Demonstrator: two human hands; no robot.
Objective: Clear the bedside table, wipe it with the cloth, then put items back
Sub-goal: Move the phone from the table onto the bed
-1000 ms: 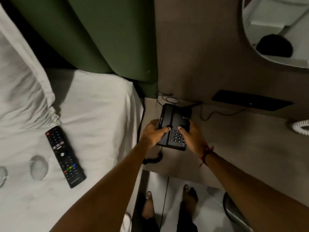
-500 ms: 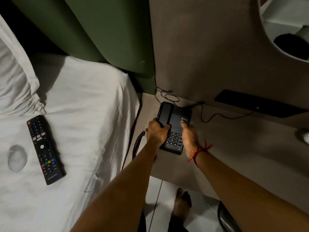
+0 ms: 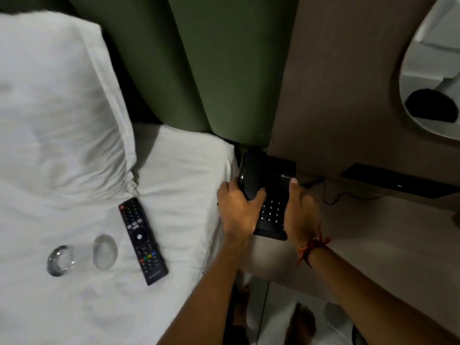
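**Two hands on the phone at the bed edge**

Two bare hands clamp a black corded desk telephone (image 3: 270, 195) with a number keypad. Left hand (image 3: 236, 212) grips its left side, thumb curled onto the handset; right hand (image 3: 298, 210) grips the right side, thumb lying on the top face. Both grips pressed tight against the phone. Phone sits over the left end of the beige table (image 3: 373, 232), by the white bed sheet (image 3: 174, 170); resting or lifted, cannot tell. On the sheet: black TV remote control (image 3: 142, 241), two clear drinking glasses (image 3: 61, 260) just beside it. White pillow (image 3: 54, 108) above. Red thread bracelet (image 3: 312, 246) on right wrist.
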